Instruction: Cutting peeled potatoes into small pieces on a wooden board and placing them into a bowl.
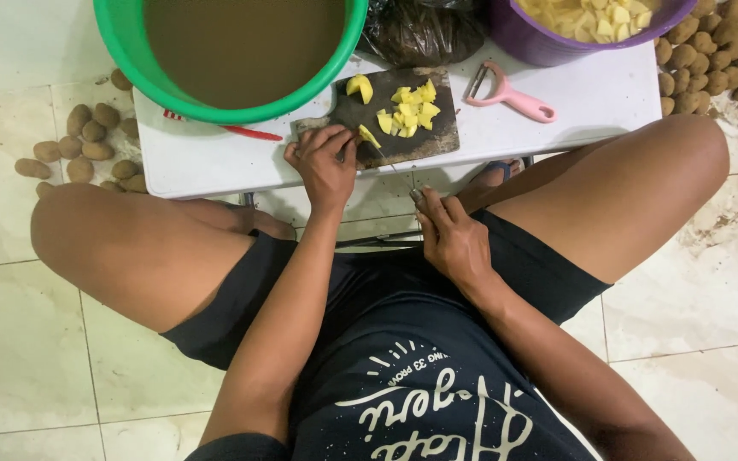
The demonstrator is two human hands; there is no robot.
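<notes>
A dark cutting board (403, 119) on the white table (591, 102) is being pressed at its near edge by the curled left hand (325, 162). Slippery, firm potato pieces (407, 111) are lying on it. The right hand (453, 239) is being held loosely closed, seemingly around a thin knife, below the table.

The scene is evenly and softly lit from overhead; no hard shadows are cast. Faint sheen is seen on the pale floor tiles (19, 341) and on the white table (591, 102), without blown-out glare. A soft shadow is thrown beneath the table and between the knees. The green basin (130, 60) and cut yellow pieces (407, 111) are rendered sharply. Slight softness is noted on the right hand (454, 243). Wide-angle bending is noted at the frame edges. Colours are rendered slightly warm.
</notes>
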